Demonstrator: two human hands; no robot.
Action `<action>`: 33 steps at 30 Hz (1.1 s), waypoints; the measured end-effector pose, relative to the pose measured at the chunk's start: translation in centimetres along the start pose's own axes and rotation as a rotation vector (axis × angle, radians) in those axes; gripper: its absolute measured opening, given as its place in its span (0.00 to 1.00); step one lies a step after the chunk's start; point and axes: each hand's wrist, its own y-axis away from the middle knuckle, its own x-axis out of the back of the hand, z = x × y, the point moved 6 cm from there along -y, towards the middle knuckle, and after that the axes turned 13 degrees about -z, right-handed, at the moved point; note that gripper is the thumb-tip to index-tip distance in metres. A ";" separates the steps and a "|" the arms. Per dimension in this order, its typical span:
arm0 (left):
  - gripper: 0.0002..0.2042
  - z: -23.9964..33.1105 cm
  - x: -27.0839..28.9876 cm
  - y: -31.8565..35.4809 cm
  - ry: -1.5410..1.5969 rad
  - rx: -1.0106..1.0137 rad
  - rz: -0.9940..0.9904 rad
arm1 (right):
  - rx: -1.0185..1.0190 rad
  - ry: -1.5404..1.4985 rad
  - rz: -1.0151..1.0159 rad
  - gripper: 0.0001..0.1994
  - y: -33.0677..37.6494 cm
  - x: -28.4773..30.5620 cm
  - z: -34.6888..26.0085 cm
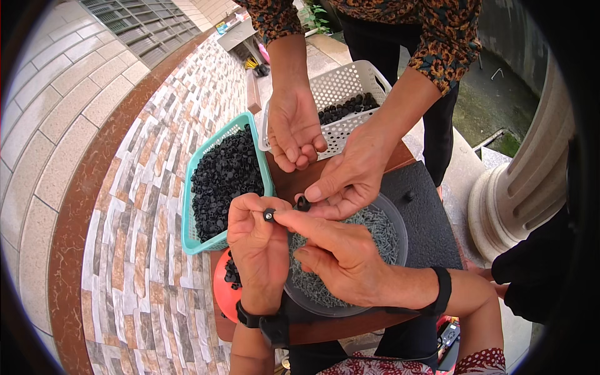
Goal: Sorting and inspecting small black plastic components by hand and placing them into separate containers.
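Note:
My left hand [257, 247] pinches a small black plastic cap [269, 215] with a bright metal centre between thumb and fingertips. The index finger of my right hand [344, 256] reaches across and touches the cap's edge. Its thumb stands apart below, and the remaining fingers are partly hidden. Beneath my hands sits a round clear tub [405, 240] full of thin grey screws. Opposite me, a co-worker's hand [353, 175] holds another black cap [303, 203] right beside mine. The co-worker's other hand [294, 128] hovers palm up with its fingers curled.
To the left, a turquoise basket [187, 219] is heaped with black parts. Behind the tub stands a white perforated basket [337, 81] with more of them. A red bowl [220, 284] is by my left wrist. One loose black piece [409, 196] lies on the dark board [431, 219].

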 end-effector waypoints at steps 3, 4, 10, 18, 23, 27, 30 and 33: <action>0.09 0.0 0.0 -0.1 -0.008 -0.013 0.018 | 0.000 -0.023 0.007 0.25 0.0 0.1 0.1; 0.09 0.1 0.1 -0.3 -0.003 -0.007 0.005 | -0.012 0.007 0.010 0.26 0.0 0.0 0.1; 0.09 0.3 0.0 -0.1 -0.020 -0.017 -0.001 | -0.037 0.033 -0.013 0.27 0.1 -0.3 0.1; 0.09 0.6 0.2 0.1 -0.045 -0.015 0.018 | -0.060 0.034 -0.013 0.29 0.5 -0.8 0.1; 0.12 0.4 0.3 0.1 -0.121 0.039 0.026 | -0.067 0.057 -0.002 0.32 0.8 -0.9 0.2; 0.08 0.4 -0.1 0.1 -0.075 0.027 -0.010 | -0.071 0.040 0.003 0.32 0.9 -0.8 -0.1; 0.08 0.3 -0.2 0.1 -0.051 0.018 -0.004 | -0.060 0.044 0.018 0.32 1.1 -0.7 -0.1; 0.09 0.2 -0.2 0.1 -0.059 0.007 0.001 | -0.081 0.082 0.001 0.31 1.1 -0.6 -0.2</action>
